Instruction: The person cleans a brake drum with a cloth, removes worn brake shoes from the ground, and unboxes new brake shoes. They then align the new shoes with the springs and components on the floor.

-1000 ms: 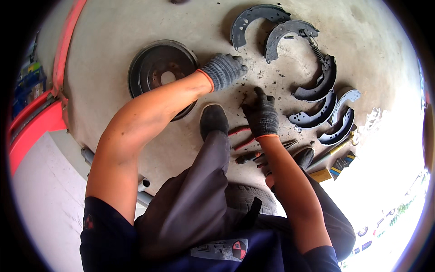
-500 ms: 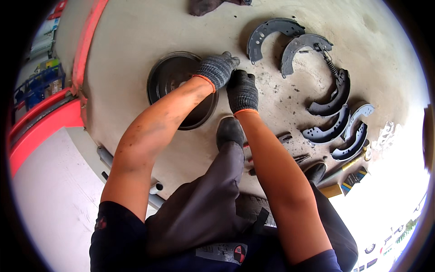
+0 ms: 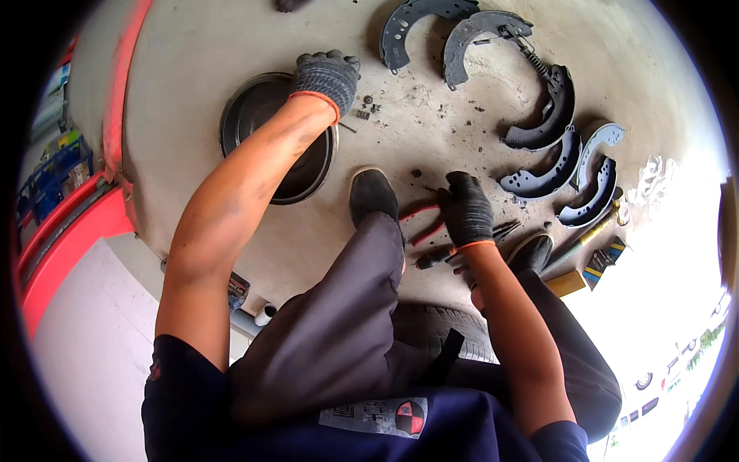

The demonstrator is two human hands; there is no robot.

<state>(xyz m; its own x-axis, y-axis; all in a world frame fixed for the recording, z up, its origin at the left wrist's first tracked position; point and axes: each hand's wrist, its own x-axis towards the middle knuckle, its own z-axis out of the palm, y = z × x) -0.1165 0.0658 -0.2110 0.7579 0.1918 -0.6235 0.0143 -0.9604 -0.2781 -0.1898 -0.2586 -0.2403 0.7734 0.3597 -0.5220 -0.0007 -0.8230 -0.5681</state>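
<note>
My left hand (image 3: 326,78): gloved, fingers curled, over the upper right rim of the drum (image 3: 312,166). My right hand (image 3: 466,209): gloved too, fingers bent, down over the head end of the red-handled pliers (image 3: 429,234). Palms hidden, so I can't tell whether either hand grips anything. Pliers lie on the floor (image 3: 185,92) just right of my shoe (image 3: 372,199), handles spread and pointing to the floor's left edge, long axis slanting slightly back toward me. Drum sits open side up, nearer that edge. Small spring (image 3: 363,115) beside it; curved brake shoes (image 3: 556,115) toward the floor's right edge.
</note>
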